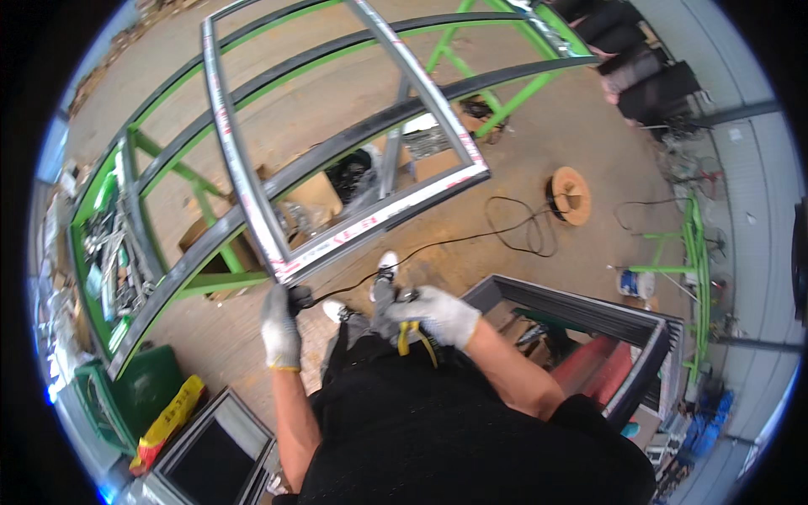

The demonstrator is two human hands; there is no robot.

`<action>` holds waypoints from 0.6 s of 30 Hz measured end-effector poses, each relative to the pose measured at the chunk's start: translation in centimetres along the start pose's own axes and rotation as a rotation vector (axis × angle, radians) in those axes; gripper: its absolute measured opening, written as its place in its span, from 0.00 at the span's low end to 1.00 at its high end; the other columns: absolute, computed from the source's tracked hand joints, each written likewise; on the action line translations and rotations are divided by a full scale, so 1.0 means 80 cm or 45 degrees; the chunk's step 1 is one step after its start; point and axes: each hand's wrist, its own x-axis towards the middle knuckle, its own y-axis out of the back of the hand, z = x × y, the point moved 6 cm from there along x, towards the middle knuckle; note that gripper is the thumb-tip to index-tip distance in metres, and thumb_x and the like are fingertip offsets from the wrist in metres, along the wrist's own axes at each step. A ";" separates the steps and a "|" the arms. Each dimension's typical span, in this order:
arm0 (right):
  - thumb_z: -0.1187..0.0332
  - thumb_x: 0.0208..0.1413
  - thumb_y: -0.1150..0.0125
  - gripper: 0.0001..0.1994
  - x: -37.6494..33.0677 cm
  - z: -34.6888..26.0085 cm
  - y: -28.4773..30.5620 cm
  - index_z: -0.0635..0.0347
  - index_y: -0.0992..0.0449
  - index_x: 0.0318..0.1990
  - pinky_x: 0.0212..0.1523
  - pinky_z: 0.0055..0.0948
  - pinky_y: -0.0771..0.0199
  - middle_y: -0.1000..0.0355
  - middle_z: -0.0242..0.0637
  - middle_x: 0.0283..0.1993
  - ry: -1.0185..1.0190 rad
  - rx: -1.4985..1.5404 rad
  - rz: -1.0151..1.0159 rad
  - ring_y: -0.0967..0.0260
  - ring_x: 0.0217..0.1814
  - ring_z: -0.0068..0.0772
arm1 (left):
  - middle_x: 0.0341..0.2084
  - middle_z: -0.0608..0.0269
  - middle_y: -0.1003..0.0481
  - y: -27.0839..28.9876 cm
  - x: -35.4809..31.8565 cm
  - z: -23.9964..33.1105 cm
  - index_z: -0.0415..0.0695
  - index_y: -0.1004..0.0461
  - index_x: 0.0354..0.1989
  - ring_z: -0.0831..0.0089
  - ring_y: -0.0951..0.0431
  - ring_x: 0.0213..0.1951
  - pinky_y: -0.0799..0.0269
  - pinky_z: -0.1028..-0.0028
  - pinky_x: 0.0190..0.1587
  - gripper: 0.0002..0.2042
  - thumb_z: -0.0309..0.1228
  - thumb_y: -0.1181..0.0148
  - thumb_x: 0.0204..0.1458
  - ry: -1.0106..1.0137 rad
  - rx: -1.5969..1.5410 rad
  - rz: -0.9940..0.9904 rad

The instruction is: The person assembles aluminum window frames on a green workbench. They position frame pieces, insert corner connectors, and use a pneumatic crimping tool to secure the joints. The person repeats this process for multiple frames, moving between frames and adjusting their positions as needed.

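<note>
A window-like frame (pixel 337 231), grey and covered with printed protective film, lies across black-padded green rails. At its near left corner is my left hand (pixel 282 330) in a white glove, closed round the end of a thin black strip (pixel 438 244). The strip trails across the floor toward a reel (pixel 571 196). My right hand (pixel 438 315), also gloved, is closed in front of my body, apart from the frame. Under its fingers hang the two yellow handles of a plier-like tool (pixel 406 338); the tool's head is hidden.
Green racks (pixel 189 290) carry the frame, with cardboard boxes (pixel 316 195) beneath. To my right stands a stack of dark frames (pixel 581 305). At lower left are a green bin (pixel 151 383), a yellow bag (pixel 175 412) and another framed panel (pixel 215 450). Strip loops lie on the floor.
</note>
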 end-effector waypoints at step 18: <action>0.73 0.55 0.33 0.29 0.055 -0.032 -0.046 0.61 0.26 0.67 0.61 0.52 0.22 0.20 0.59 0.59 0.291 -1.777 -0.032 0.23 0.62 0.64 | 0.44 0.54 0.15 0.006 -0.041 0.013 0.31 0.22 0.61 0.67 0.17 0.47 0.23 0.67 0.58 0.18 0.30 0.45 0.69 0.035 0.169 -0.039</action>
